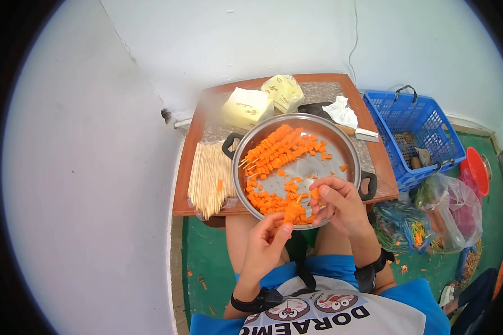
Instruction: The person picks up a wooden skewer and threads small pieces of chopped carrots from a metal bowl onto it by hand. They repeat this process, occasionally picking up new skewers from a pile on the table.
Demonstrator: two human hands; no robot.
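My left hand (pixel 268 241) is closed on a skewer with orange carrot pieces (pixel 292 211), over the near rim of a wide steel pan (pixel 349 149). My right hand (pixel 341 204) pinches a single carrot piece (pixel 315 193) just right of the skewer's tip. Inside the pan, filled carrot skewers (pixel 279 146) lie side by side at the upper left. Loose cut carrot pieces (pixel 262 200) are heaped at the pan's near left. A bundle of bare wooden skewers (pixel 207 178) rests on the table left of the pan.
On the wooden table (pixel 387 177) stand yellow-white packs (pixel 248 106), a white tissue (pixel 341 111) and a knife (pixel 366 134). To the right are a blue basket (pixel 394 111), a red basin (pixel 475 170) and plastic bags (pixel 452 206). Another person's leg shows at lower right.
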